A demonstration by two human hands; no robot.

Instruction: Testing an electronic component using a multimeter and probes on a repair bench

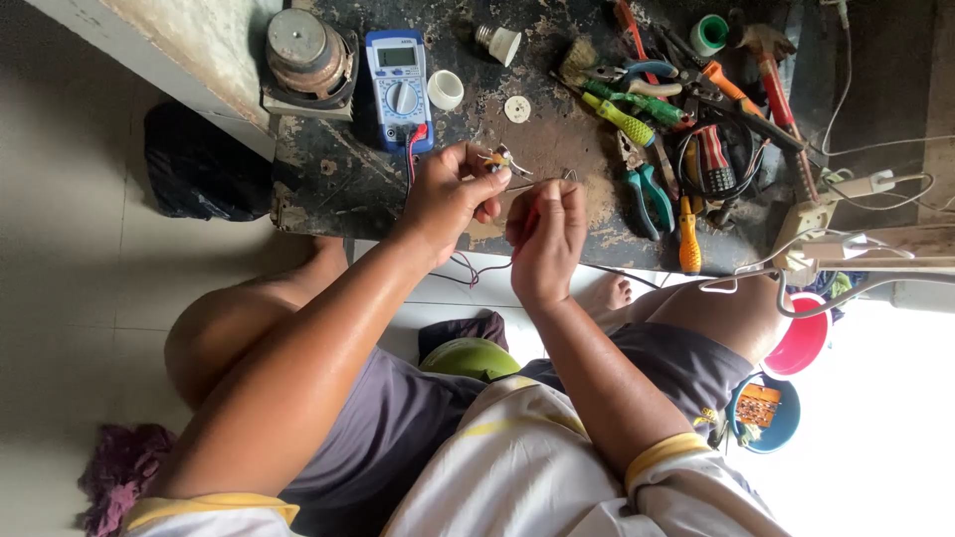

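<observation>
Over a worn tabletop [338,169] at upper centre, the left hand [448,199] pinches a small metal part [502,159] in its fingers while the right hand [547,244] pinches a red probe [530,214] just beside it. The meter [398,85] sits wired at upper left, its reading too small to make out; the work looks midway. The part's kind and the probe tip are hidden.

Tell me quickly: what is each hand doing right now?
Left hand: fingers pinched shut on a small electrical part.
Right hand: fingers closed on a red probe.
</observation>
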